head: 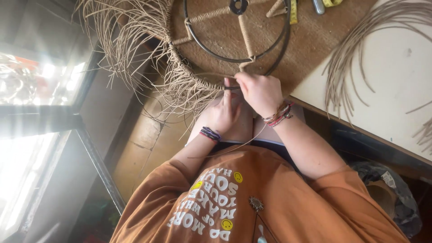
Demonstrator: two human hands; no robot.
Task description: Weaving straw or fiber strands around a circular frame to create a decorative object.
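Note:
A round black wire frame (279, 49) with cord-wrapped spokes (245, 38) lies on a brown mat, its near rim at the table edge above my lap. Tan reed strands (135, 40) are woven along its left rim and fan out loosely. My left hand (223, 112), with a dark bracelet at the wrist, presses a forefinger up against the near rim. My right hand (261, 92), wearing several coloured bracelets, is closed on a thin reed strand (234, 87) at the same spot. A loose strand trails down over my lap.
A bundle of curved reed strands (355, 54) lies on the white tabletop (396, 90) at the right. A yellow tape measure (293, 11) rests on the brown mat (315, 40). A bright window (36, 81) is on the left; a plastic bag (391, 189) sits low right.

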